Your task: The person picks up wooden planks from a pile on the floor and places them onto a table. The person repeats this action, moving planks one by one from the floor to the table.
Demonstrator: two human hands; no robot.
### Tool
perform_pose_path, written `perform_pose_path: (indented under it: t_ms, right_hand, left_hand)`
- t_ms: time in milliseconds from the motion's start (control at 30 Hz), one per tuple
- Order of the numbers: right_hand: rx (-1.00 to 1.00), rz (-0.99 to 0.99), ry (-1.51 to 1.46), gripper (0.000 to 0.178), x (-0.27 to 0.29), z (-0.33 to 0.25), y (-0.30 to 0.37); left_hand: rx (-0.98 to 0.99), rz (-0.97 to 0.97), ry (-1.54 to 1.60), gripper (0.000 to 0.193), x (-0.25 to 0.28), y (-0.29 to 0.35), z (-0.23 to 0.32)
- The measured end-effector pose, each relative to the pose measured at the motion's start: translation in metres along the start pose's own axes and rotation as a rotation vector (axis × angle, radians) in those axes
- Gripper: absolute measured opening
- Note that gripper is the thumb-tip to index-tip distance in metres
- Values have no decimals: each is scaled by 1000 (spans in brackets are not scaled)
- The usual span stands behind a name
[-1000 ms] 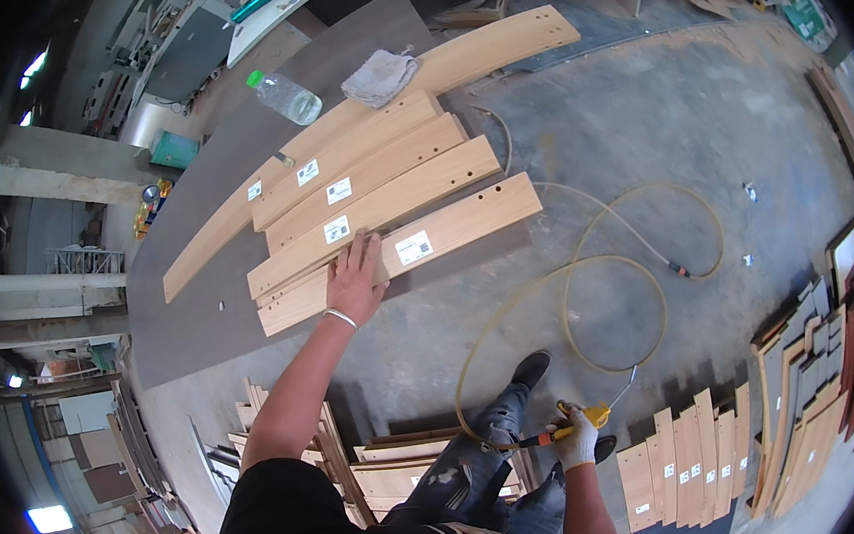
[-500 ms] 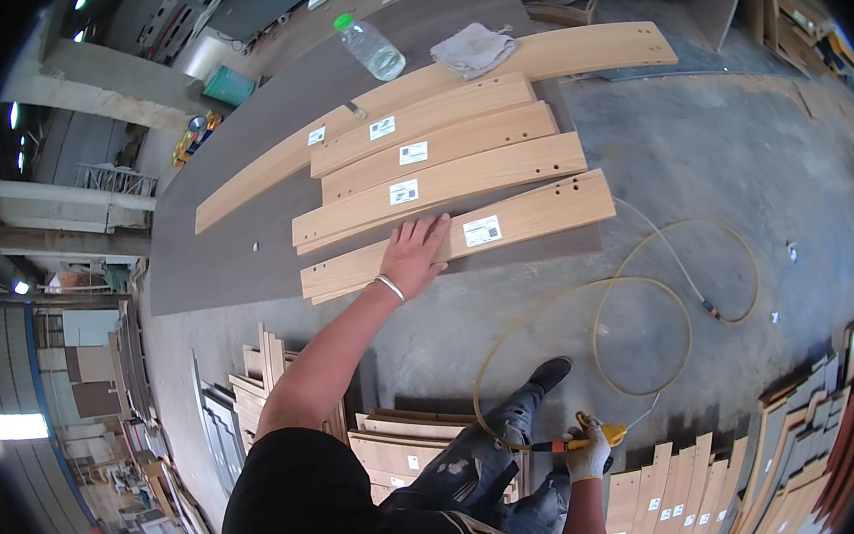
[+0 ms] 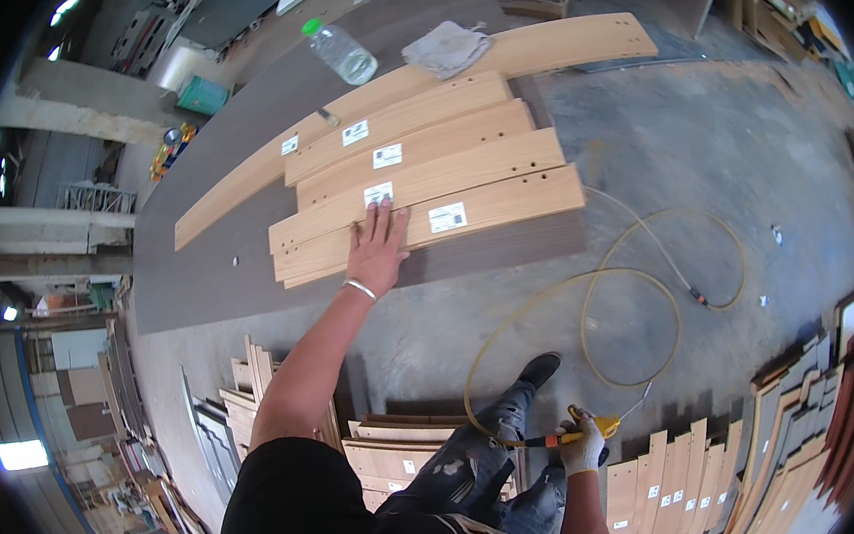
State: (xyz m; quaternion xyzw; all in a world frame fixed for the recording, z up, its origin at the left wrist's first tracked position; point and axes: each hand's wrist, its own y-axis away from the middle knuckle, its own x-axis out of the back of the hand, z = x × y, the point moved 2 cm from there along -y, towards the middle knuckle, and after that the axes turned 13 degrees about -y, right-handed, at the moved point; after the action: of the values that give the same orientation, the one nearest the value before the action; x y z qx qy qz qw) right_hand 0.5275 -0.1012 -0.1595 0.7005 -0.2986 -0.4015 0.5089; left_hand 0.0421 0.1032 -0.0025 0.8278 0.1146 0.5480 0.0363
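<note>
My left hand (image 3: 377,253) lies with its fingers spread on the nearest light wood board (image 3: 507,202), which has a white label and small holes near its end. Its fingertips reach the edge of the board behind (image 3: 470,171), and the two boards sit close together. Low on the right, my right hand (image 3: 584,449), in a white glove, is closed around a yellow air blow gun (image 3: 608,422). An orange fitting joins the gun to a yellowish hose (image 3: 485,361).
More boards lie on the dark panel (image 3: 188,286) with a green-capped bottle (image 3: 342,53), a grey cloth (image 3: 446,49) and a small brush (image 3: 329,117). The hose loops across the floor. Upright boards (image 3: 669,479) stand at lower right, stacked boards (image 3: 387,461) beside my leg.
My left hand has pushed the nearest board away from me, closing the gap to the board behind. The view has shifted slightly. My right hand still holds the air blow gun.
</note>
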Motion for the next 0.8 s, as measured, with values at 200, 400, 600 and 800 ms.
perform_pose_path:
  t_ms: [200,400,600,800]
  right_hand:
    - [5,47,-67,12,11,3,-3]
    - [-24,81,-181,17,24,0,-1]
    - [-34,67,-254,10,44,-7,7]
    - [-44,52,-436,16,90,1,0]
  left_hand:
    - [-14,-32,-33,83,-2,5,-5]
    - [15,-79,-68,86,-11,2,-16]
    - [74,-161,-55,94,-10,-9,-9]
    - [136,-177,-89,98,-15,-14,-3]
